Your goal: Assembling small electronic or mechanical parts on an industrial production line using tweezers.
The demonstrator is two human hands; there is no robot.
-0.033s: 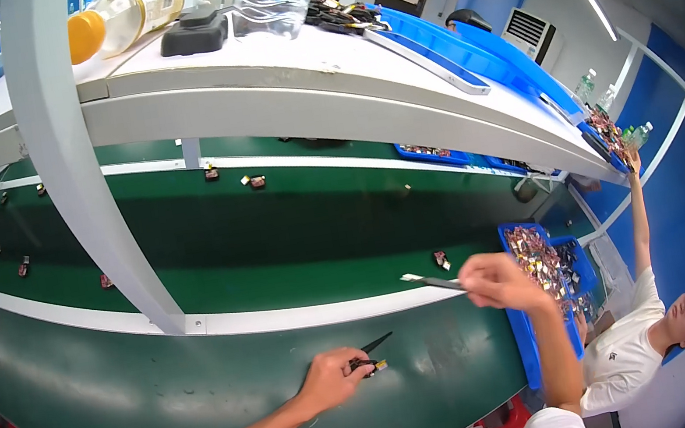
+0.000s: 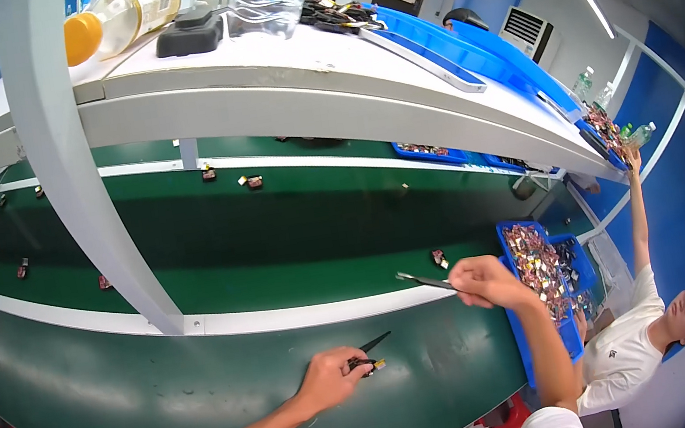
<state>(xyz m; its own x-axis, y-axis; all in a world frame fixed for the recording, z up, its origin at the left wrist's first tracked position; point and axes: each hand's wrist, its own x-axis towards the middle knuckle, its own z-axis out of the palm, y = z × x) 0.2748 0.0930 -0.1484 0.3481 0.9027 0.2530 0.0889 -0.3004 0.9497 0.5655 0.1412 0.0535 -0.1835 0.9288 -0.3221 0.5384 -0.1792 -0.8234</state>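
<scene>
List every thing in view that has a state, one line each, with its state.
Left hand: closed on a small component on the green belt.
Small component: lying on the belt, pinched by the left hand.
Right hand: raised, gripping tweezers.
Tweezers: held off the belt, tips pointing left.
Blue bin: filled with small parts.
Clear bottle: lying on its side on the shelf.

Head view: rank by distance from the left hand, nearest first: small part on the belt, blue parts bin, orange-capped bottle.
1. Small part, at the left hand fingertips.
2. Blue parts bin, to the right by the belt.
3. Orange-capped bottle, on the top shelf, far upper left.
</scene>
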